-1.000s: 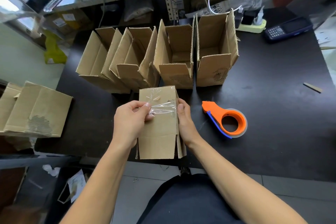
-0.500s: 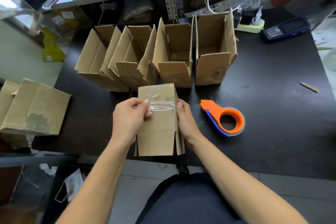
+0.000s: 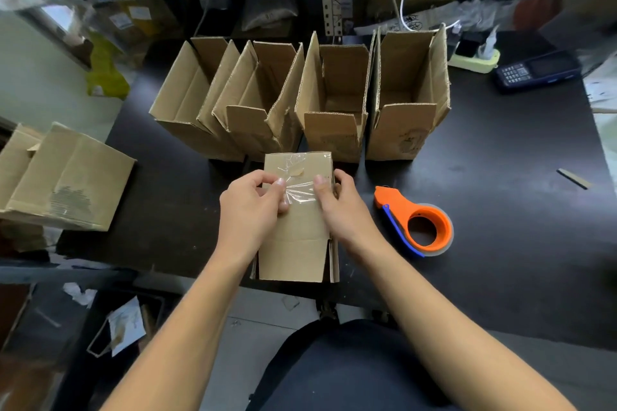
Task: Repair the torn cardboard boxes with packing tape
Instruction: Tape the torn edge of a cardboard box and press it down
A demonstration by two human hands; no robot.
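At the near edge of the dark tabletop [image 3: 500, 210] we have the flattened cardboard box [image 3: 293, 243] lying on its side, its open flaps toward us, with a strip of clear tape [image 3: 300, 192] across its upper half. Our left hand [image 3: 248, 210] has its fingers curled, thumb and forefinger pinching the left end of the strip against the card; our right hand [image 3: 344, 207] grips the box's right edge, thumb pressing down on the strip's other end. The tape looks wrinkled and partly lifted, so we judge the step is smoothing it flat over the tear. To do it well we should keep one end anchored and rub firmly from the middle outward, chasing creases and air to the edges, then wrap any overhang round the side. The orange tape dispenser [image 3: 424, 227] lies just right of the box, within easy reach if a second strip is needed. Four open boxes [image 3: 334, 130] stand in a row just behind.
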